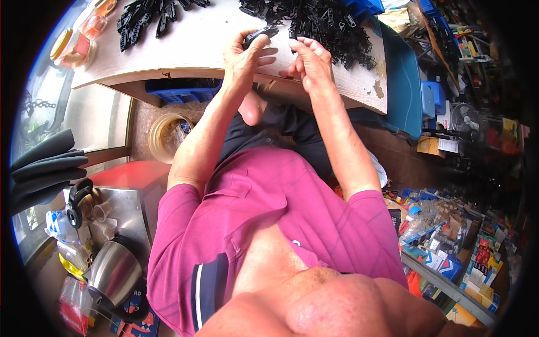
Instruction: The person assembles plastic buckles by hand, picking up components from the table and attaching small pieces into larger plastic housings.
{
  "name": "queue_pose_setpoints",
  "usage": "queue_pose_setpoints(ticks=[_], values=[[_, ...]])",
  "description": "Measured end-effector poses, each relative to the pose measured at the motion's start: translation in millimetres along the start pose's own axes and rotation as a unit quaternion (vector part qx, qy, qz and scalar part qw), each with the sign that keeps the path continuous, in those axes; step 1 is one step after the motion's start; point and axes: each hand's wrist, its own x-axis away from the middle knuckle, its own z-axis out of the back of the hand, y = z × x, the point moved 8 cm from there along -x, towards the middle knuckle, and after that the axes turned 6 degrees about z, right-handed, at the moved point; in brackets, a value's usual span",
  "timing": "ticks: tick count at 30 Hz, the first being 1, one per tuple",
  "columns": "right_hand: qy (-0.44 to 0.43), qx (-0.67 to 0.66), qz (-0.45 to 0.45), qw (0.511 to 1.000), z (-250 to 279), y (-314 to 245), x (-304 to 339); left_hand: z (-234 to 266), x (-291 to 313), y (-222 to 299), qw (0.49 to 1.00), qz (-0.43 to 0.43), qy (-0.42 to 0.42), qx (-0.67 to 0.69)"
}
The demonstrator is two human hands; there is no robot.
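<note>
Over the front part of the pale table, my left hand holds a slim black plastic part between thumb and fingers. Just to its right, the thumb and forefinger of my right hand are pinched on a small black piece, partly hidden by the fingertips. The two hands are a short way apart. Beyond the right hand lies a large heap of small black plastic pieces. At the far left is a looser pile of longer, slotted black parts.
Lidded jars stand at the table's left end. A blue crate sits under the tabletop, with a round bucket on the floor. A teal bin adjoins the right edge. A steel kettle is at lower left.
</note>
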Motion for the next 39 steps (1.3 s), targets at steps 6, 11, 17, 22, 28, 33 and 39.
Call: queue_pose_setpoints(ticks=[6, 11, 17, 22, 28, 33, 39], values=[[-0.032, -0.1, -0.003, 0.995, -32.1, 3.5, 31.6, -17.5, 9.0, -18.3, 0.994, 0.102, -0.005, 0.04], [-0.099, -0.087, -0.008, 0.991, -26.8, 7.6, 26.0, -16.8, 11.8, -10.2, 0.997, 0.042, 0.001, -0.063], [-0.035, -0.1, 0.088, 0.991, -5.3, -17.1, 22.3, -7.0, 18.5, -0.3, 0.998, 0.041, 0.028, -0.044], [-0.025, -0.132, 0.105, 0.985, 12.3, -36.1, 22.5, -8.0, 23.8, -6.4, 0.994, 0.057, -0.042, -0.083], [-0.034, -0.101, 0.09, 0.99, 11.1, -26.3, 28.7, -31.4, 43.2, -14.8, 0.979, 0.113, -0.112, -0.129], [-0.085, -0.119, 0.065, 0.987, 6.6, -20.2, 35.1, -36.7, 42.2, -18.2, 0.973, 0.125, -0.131, -0.14], [-0.091, -0.1, 0.054, 0.989, 12.0, -10.9, 36.3, -43.2, 41.8, -21.7, 0.96, 0.144, -0.15, -0.189]])
